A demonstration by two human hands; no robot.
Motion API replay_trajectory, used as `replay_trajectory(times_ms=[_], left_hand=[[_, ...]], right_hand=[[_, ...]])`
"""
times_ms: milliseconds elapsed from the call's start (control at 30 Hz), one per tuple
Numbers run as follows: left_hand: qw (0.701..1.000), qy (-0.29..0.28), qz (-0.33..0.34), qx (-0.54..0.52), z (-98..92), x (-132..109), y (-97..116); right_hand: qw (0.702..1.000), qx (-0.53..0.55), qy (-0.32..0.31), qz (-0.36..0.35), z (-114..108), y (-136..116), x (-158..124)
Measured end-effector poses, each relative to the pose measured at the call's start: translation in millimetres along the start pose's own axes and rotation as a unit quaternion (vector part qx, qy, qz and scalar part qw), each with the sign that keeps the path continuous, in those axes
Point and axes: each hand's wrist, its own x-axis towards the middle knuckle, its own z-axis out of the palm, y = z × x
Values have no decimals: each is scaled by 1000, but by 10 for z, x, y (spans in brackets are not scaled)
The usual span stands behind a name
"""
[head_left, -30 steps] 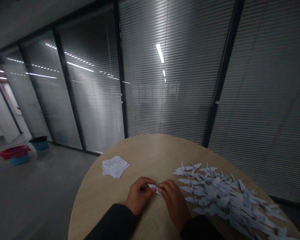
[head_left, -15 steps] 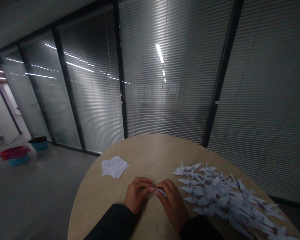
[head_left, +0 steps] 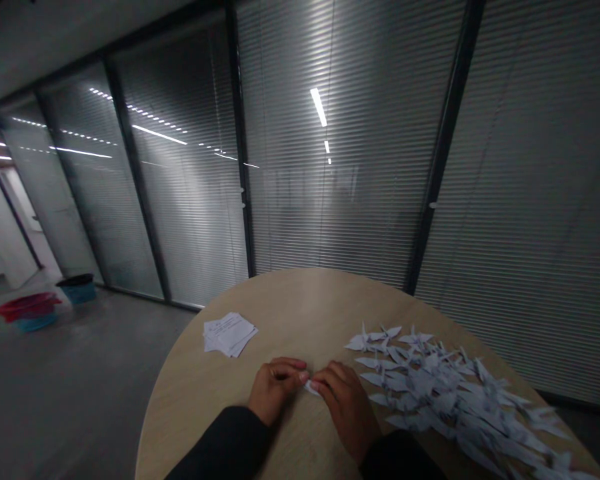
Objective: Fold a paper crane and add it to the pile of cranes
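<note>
A small piece of folded white paper (head_left: 312, 388) sits between the person's two hands, just above the pale wood-grain top of a round table (head_left: 300, 293), its thin, creased point showing past the fingertips. The left hand (head_left: 273, 390) comes in from a black sleeve (head_left: 220, 447), its fingers (head_left: 285, 373) curled and closed together, their tips pinching one end of the paper. The right hand (head_left: 345, 407), also from a black sleeve (head_left: 400, 457), is curved over the other end, with its fingers (head_left: 330, 377) bent and pressing in; the two hands nearly touch. Just right of the right hand lies a loose, overlapping heap of white paper cranes (head_left: 445, 393), their sharp wings and tails pointing every way. To the left, well beyond the left hand, sits a small, slightly uneven stack of white paper squares (head_left: 229, 335) with faint printing on top. Behind the table runs a dark-framed glass wall with ribbed blinds (head_left: 330, 167). Farther left on the gray floor (head_left: 80, 380) are a red tub (head_left: 25, 305) on a blue one and a blue bin with a black rim (head_left: 77, 289).
</note>
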Motion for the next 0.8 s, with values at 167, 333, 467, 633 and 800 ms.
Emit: replay_trajectory(times_ms=[167, 333, 467, 633, 800], left_hand=[[999, 29, 26, -19, 34, -24, 26], [999, 7, 45, -21, 40, -20, 26], [995, -46, -12, -88, 47, 5, -10], [986, -105, -23, -124, 85, 4, -46], [989, -84, -37, -114, 94, -12, -34]], right_hand=[[1000, -19, 10, -12, -32, -100, 0], [997, 43, 9, 59, -35, -123, 23], [973, 151, 6, 176, -22, -11, 58], [923, 294, -22, 246, -15, 74, 92], [909, 332, -31, 249, -10, 38, 96]])
